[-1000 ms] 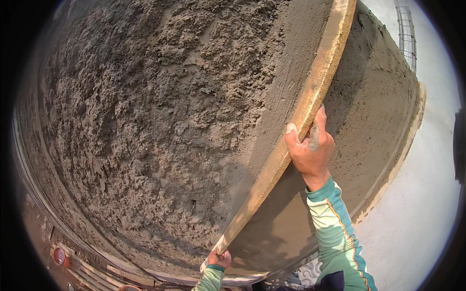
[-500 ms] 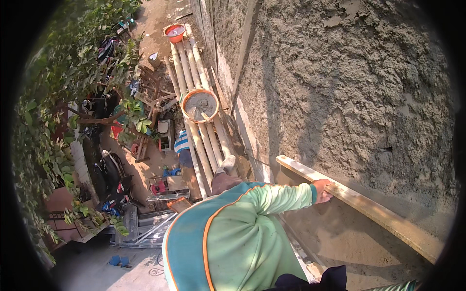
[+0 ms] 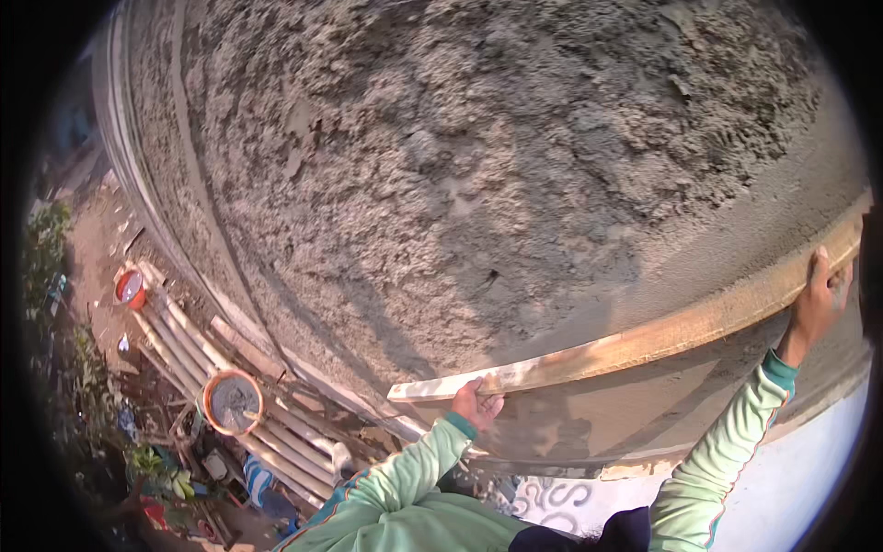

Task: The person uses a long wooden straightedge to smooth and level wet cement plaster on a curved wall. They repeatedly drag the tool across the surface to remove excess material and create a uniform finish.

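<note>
And here's the wall [image 3: 662, 405], partway along by the look of it: smooth below the wooden board [image 3: 662, 331] and in a band above its right part, while plenty of lumpy mortar [image 3: 414, 166] higher up looks left to level. The board slants across the wall (its right end meets the dark rim). The right hand [image 3: 819, 299] grips it there, fingers curled; the left hand [image 3: 478, 405], half closed, holds its lower edge near the left end.
</note>
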Demonstrator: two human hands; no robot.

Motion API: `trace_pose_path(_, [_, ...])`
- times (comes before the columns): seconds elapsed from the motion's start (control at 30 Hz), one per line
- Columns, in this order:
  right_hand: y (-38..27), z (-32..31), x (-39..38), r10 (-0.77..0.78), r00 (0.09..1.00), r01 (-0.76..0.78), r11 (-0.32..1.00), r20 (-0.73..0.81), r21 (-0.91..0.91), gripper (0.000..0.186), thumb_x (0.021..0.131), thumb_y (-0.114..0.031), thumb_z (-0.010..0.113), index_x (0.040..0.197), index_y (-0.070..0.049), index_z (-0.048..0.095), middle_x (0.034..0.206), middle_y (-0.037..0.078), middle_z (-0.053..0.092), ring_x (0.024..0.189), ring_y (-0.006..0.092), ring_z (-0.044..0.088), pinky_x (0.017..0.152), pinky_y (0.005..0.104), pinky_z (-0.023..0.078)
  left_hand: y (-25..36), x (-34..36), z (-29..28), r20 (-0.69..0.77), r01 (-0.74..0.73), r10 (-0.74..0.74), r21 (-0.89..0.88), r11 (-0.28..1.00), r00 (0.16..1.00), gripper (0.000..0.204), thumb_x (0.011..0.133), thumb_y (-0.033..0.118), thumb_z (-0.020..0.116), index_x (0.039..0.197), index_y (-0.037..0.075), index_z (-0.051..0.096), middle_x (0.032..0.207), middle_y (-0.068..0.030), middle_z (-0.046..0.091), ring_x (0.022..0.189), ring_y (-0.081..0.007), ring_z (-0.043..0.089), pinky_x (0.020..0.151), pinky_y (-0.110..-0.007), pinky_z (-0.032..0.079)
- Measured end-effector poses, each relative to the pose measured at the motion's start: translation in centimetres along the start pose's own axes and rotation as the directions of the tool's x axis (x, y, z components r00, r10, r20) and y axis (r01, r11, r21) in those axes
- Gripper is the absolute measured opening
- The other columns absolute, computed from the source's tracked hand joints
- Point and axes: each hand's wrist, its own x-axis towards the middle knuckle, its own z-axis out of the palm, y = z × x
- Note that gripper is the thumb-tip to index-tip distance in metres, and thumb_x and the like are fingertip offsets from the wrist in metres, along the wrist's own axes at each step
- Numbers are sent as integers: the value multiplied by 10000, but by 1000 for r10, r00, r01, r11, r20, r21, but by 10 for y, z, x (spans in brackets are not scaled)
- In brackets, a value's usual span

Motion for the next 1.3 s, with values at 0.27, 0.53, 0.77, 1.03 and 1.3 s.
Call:
trace_pose_path(0.27, [-28, -22, -17, 225, 958, -235, 971, -175, -34, 606, 774, -272, 612, 1239, 80, 448, 855, 237, 662, 794, 404, 657, 690, 442, 516, 30, 14, -36, 175, 4, 0, -19, 1000, 985, 293, 886, 299, 516, 1089, 96, 575, 970, -96, 632, 842, -233, 598, 695, -376, 513])
trace_pose_path(0.53, [44, -56, 40, 350, 916, -369, 927, -198, -71, 623, 773, -324, 616, 1255, 44, 473, 885, 241, 660, 837, 392, 653, 755, 432, 510, -11, -39, 42, 124, 129, -140, 89, 988, 982, 320, 899, 302, 477, 1101, 69, 562, 1027, -80, 604, 872, -233, 577, 724, -394, 499])
trace_pose_path(0.77, [-37, -4, -68, 150, 980, -148, 989, -133, 26, 714, 750, -238, 621, 1313, 112, 355, 972, 251, 651, 813, 362, 682, 728, 377, 543, 57, 6, -46, 4, 140, -140, 41, 989, 990, 316, 907, 276, 462, 1128, 77, 570, 986, -80, 598, 879, -238, 576, 781, -382, 490])
trace_pose_path(1.03, [55, -57, 42, 317, 930, -349, 920, -187, -176, 619, 765, -337, 594, 1240, 46, 491, 839, 206, 670, 806, 372, 664, 750, 425, 514, -28, -38, 40, 103, 209, -222, 129, 969, 970, 323, 929, 337, 457, 1095, 82, 565, 941, -97, 629, 832, -252, 598, 720, -395, 501])
trace_pose_path(1.3, [2, -23, -42, 262, 956, -239, 957, -136, 161, 652, 751, -249, 637, 1306, 13, 418, 941, 203, 672, 847, 365, 674, 775, 404, 522, 23, 18, -40, 26, 125, -127, 68, 990, 992, 348, 914, 354, 484, 1091, 64, 557, 942, -90, 597, 866, -240, 575, 780, -379, 488])
